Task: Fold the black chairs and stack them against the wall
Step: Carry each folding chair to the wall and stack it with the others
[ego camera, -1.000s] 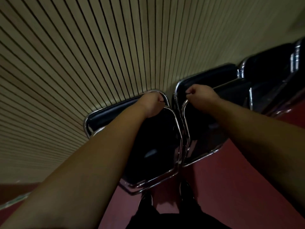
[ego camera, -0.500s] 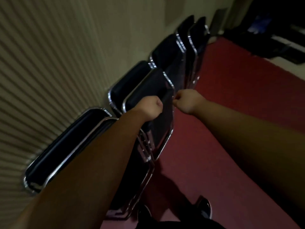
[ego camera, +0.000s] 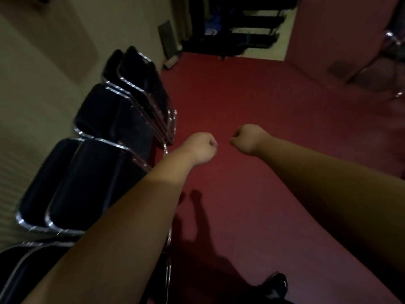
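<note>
Both hands are hanging out over the red floor (ego camera: 252,95), on the side away from the wall (ego camera: 32,88). The left hand (ego camera: 202,145) is curling into a fist with nothing inside it. The right hand (ego camera: 247,139) is doing the same, further from the wall, with a small gap between the two. Neither is touching a chair.

The chairs (ego camera: 87,185) are sitting folded and leaning in a row against the wall, overlapping one another in several groups, their chrome edges catching the dim light. The left forearm is hiding part of the nearest group.

Far out from the wall, at the right edge of the view, a chrome frame (ego camera: 392,38) is showing. It is looking like a chair not yet folded, but it is too blurred to be sure.

The leaning row is looking like the weak point. If a foot of one frame is sliding out from the wall on the floor, that chair may be taking its neighbours down with it. The frames are also jutting out from the wall close to the person's shoe (ego camera: 277,284), so a careless step in this poor light risks kicking one loose.
</note>
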A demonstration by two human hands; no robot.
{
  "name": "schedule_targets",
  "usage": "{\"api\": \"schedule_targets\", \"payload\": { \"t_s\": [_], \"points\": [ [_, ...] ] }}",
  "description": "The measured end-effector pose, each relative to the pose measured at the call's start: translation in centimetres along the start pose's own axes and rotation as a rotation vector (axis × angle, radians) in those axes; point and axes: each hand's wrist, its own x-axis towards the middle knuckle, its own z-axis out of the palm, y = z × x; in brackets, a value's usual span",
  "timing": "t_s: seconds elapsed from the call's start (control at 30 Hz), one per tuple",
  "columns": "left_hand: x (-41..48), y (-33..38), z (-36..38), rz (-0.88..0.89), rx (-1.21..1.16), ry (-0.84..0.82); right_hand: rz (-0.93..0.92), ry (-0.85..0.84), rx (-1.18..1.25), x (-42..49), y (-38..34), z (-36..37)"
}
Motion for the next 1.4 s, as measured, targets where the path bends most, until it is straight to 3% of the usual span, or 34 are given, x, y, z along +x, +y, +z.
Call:
{"api": "schedule_targets", "payload": {
  "t_s": [0.27,0.53,0.83,1.07,1.4],
  "points": [
    [11.6,18.0,8.8,0.182,0.083,-0.150,0.238,0.086,0.082,1.6,20.9,-9.1],
    [19.1,28.7,15.5,0.275,0.030,-0.285,0.407,0.101,0.145,1.9,34.5,-13.7],
    [30.6,35.7,20.3,0.409,-0.022,-0.462,0.595,0.140,0.108,5.6,41.5,-16.2],
    [40.1,42.8,20.9,0.561,-0.033,-0.603,0.813,0.251,0.074,9.4,45.0,-22.5],
    [42.4,52.1,24.1,0.735,0.037,-0.807,1.009,0.368,0.140,7.9,48.8,-26.0]
  ]
}}
